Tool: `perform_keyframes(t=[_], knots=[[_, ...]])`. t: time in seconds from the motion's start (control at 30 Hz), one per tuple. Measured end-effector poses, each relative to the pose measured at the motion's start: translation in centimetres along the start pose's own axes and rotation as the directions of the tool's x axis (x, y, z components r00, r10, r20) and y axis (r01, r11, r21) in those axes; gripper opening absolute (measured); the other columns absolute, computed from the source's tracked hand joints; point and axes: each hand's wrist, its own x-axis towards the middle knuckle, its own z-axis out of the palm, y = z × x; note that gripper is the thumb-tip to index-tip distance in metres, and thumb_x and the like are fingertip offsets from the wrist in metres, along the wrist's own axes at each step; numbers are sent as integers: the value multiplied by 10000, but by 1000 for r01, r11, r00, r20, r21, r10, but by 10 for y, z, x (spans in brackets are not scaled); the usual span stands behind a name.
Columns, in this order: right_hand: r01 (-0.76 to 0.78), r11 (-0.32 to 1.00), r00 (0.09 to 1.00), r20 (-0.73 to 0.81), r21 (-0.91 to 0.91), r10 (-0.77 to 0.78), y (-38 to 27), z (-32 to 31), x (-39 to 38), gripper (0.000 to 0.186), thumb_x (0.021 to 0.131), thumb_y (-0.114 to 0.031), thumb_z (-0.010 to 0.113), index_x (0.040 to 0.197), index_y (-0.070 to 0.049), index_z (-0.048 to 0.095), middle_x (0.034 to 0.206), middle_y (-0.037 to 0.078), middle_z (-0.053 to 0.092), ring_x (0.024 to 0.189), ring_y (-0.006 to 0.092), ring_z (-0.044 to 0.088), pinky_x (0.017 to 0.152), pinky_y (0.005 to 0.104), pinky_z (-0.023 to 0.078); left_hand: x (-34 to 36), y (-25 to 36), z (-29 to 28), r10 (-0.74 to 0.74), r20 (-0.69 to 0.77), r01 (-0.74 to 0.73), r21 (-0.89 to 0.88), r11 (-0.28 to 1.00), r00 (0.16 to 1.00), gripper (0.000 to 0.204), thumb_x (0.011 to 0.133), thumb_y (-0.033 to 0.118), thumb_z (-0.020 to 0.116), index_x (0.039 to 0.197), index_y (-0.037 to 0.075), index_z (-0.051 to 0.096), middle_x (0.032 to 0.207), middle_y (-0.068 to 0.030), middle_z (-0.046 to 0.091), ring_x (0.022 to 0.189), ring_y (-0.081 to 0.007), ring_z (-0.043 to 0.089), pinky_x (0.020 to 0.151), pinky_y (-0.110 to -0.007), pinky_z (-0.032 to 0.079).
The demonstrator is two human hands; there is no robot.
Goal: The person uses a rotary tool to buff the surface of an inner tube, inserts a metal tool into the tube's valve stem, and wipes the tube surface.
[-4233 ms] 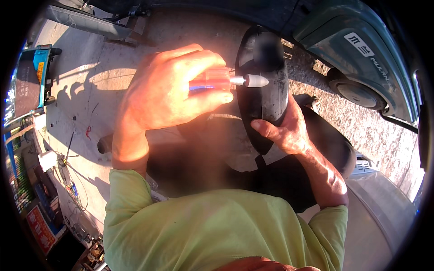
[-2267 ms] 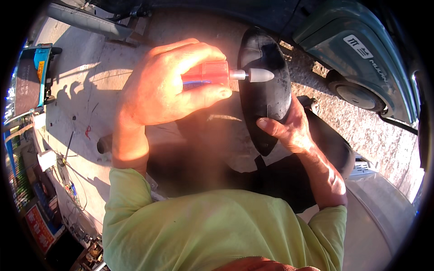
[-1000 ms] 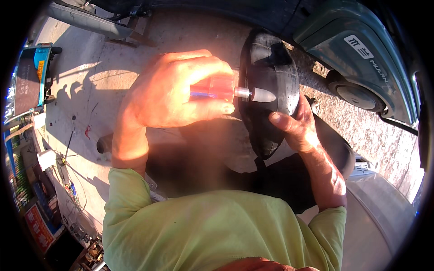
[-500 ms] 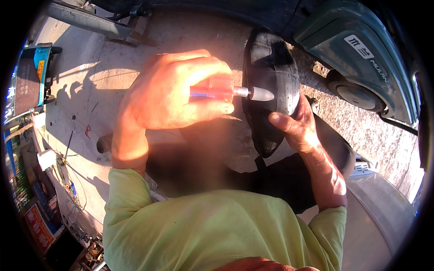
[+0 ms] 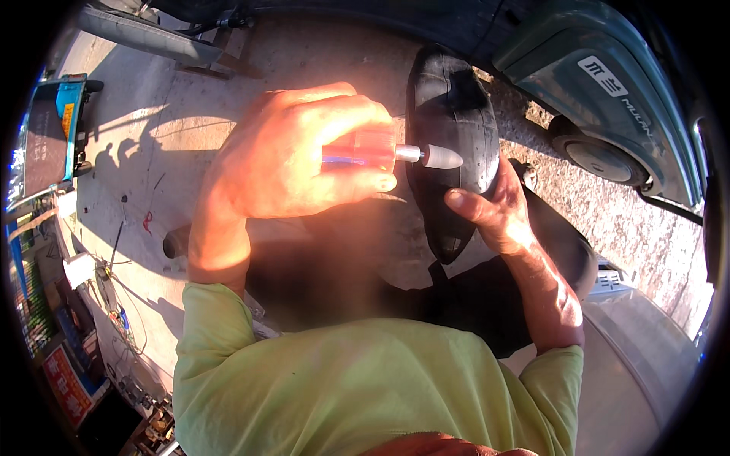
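My left hand point(image 5: 277, 156) is wrapped round a rotary grinder point(image 5: 372, 150) with a reddish, see-through body. A grey, bullet-shaped grinding bit point(image 5: 442, 157) on a metal shank points right from it. This bit overlaps the side of a black rubber inner tube point(image 5: 450, 125); whether they touch I cannot tell. The tube has a greyish, scuffed patch on its upper face. My right hand point(image 5: 503, 213) grips the tube's right side, thumb on top and fingers mostly hidden beneath. Hazy dust hangs below the grinder.
A dark green vehicle panel point(image 5: 601, 91) with a round part stands at the right. To the left are a blue-framed cart point(image 5: 57, 137) and a red scrap point(image 5: 147, 222) on the concrete floor point(image 5: 137, 190). A grey metal beam point(image 5: 152, 36) crosses the far left.
The inner tube and my right hand have shifted slightly left. My left hand and the grinder have moved a touch to the right, so the bit overlaps the tube a little more.
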Motion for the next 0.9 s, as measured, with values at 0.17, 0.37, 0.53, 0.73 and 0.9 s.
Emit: perform_keyframes(t=[0.17, 0.37, 0.53, 0.73, 0.9], knots=[[15, 1000, 1000, 3, -7, -15, 4, -2, 2, 771, 799, -242, 851, 1415, -20, 445, 1258, 103, 622, 1175, 196, 587, 1031, 366, 472, -3, 1, -3, -16, -11, 17, 55, 998, 1000, 422, 730, 198, 851, 1080, 29, 687, 885, -102, 668, 769, -297, 674, 697, -357, 541], [40, 998, 998, -47, -44, -43, 8, -3, 1, 748, 805, -236, 855, 1394, -10, 453, 1243, 109, 626, 1165, 203, 593, 1036, 377, 474, 0, 6, 0, -19, -15, 20, 67, 998, 1000, 423, 726, 200, 851, 1079, 33, 689, 889, -101, 669, 782, -298, 679, 699, -362, 543], [26, 996, 999, -42, -86, -29, 7, -3, 1, 727, 822, -202, 846, 1396, -5, 446, 1264, 120, 619, 1190, 211, 586, 1048, 387, 470, 1, 6, 0, -32, -4, 33, 82, 996, 999, 437, 716, 205, 857, 1081, 32, 688, 894, -102, 669, 785, -303, 679, 699, -364, 543], [47, 998, 999, -14, -51, -47, 6, 0, 1, 715, 841, -182, 833, 1409, -9, 434, 1289, 125, 605, 1216, 219, 577, 1057, 401, 466, 0, 7, 3, -21, -17, 22, 86, 996, 1000, 461, 704, 207, 864, 1087, 28, 682, 894, -105, 668, 779, -305, 674, 693, -368, 541], [68, 996, 997, -20, -64, -70, 6, 1, 1, 736, 835, -186, 837, 1420, -11, 426, 1292, 126, 602, 1219, 224, 574, 1064, 407, 459, 2, 8, 5, -19, -10, 20, 75, 997, 1000, 460, 703, 209, 866, 1084, 30, 682, 888, -107, 665, 773, -312, 670, 687, -370, 539]])
